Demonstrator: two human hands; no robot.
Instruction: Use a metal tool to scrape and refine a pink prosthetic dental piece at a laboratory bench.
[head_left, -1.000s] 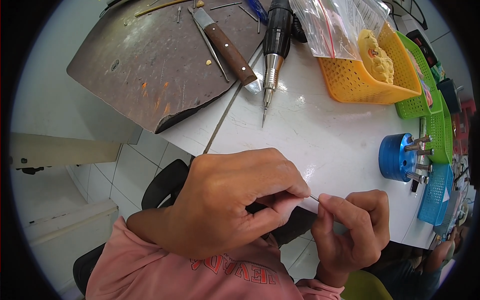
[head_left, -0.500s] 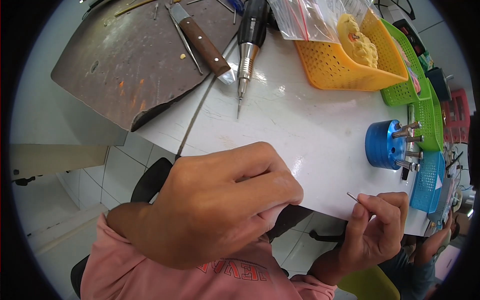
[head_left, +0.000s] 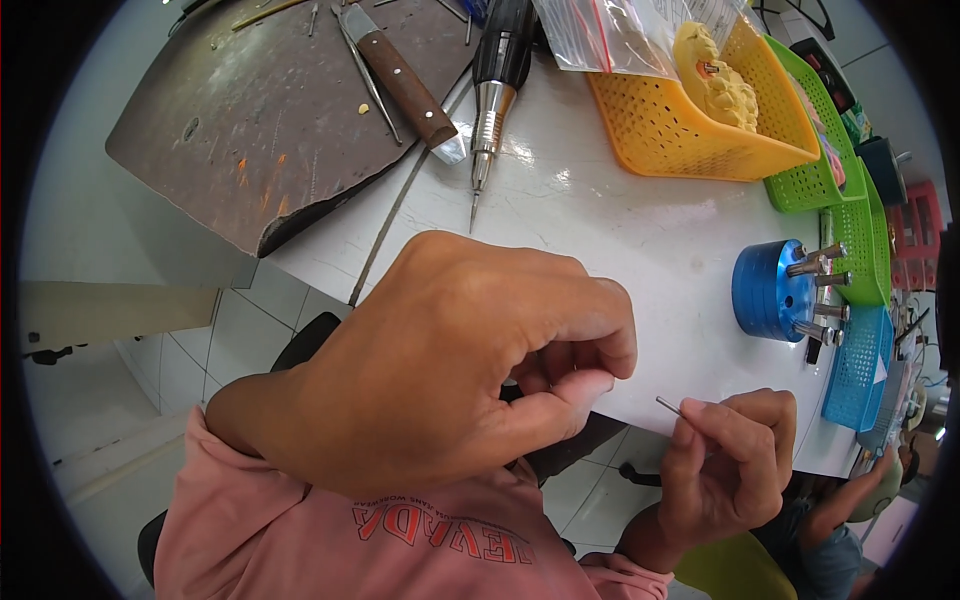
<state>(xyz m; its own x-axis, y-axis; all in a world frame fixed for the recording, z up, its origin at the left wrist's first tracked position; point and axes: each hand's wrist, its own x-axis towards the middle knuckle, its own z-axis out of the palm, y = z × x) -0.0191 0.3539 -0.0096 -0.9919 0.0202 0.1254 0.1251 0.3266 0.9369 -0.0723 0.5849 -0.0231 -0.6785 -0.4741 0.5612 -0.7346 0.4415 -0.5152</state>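
My left hand (head_left: 440, 350) hovers over the table's near edge, fingers curled and thumb drawn toward the index finger. Whatever its fingertips may hold is hidden or too small to make out. Lower and to the right, my right hand (head_left: 735, 460) pinches a thin metal pin (head_left: 668, 405) between thumb and index finger, its free end pointing up and left. Beyond my right hand stands a blue round holder (head_left: 768, 290) with several metal pins sticking out. A black and silver rotary handpiece (head_left: 492, 100), fitted with a fine bur, lies beyond my left hand.
A brown mat (head_left: 240, 130) at the far left bears a wooden-handled knife (head_left: 405, 85) and a slim metal instrument (head_left: 370, 75). An orange-yellow basket (head_left: 660, 130) holds a yellow dental model (head_left: 735, 100). Green baskets (head_left: 800, 185) and a blue basket (head_left: 855, 385) line the right; another person sits beyond.
My left hand has risen and turned, showing a gap between thumb and fingers. My right hand has shifted slightly left with the pin, closer to the left hand.
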